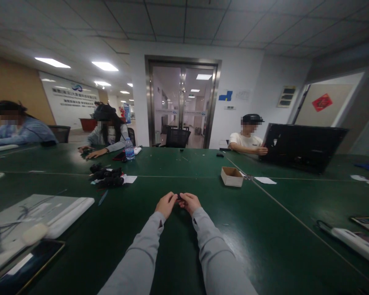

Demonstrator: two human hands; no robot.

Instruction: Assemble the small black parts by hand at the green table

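Both of my arms reach forward over the green table (126, 233). A small black piece (179, 196), too small to name, sits between my fingertips just above the tabletop. My left hand (166, 205) pinches it from the left side. From the right, the fingers of my right hand (190, 203) are closed on the same piece. Much of it is hidden behind the fingers. An open cardboard box (231, 177) stands to the right, beyond my right hand.
At left lie a bundle of black items (107, 176), a water bottle (129, 149), a silver laptop (33, 213) and a phone (30, 266). A power strip (356, 241) is at right. Across the table, a person (246, 139) holds a large black monitor (304, 147); others sit at left.
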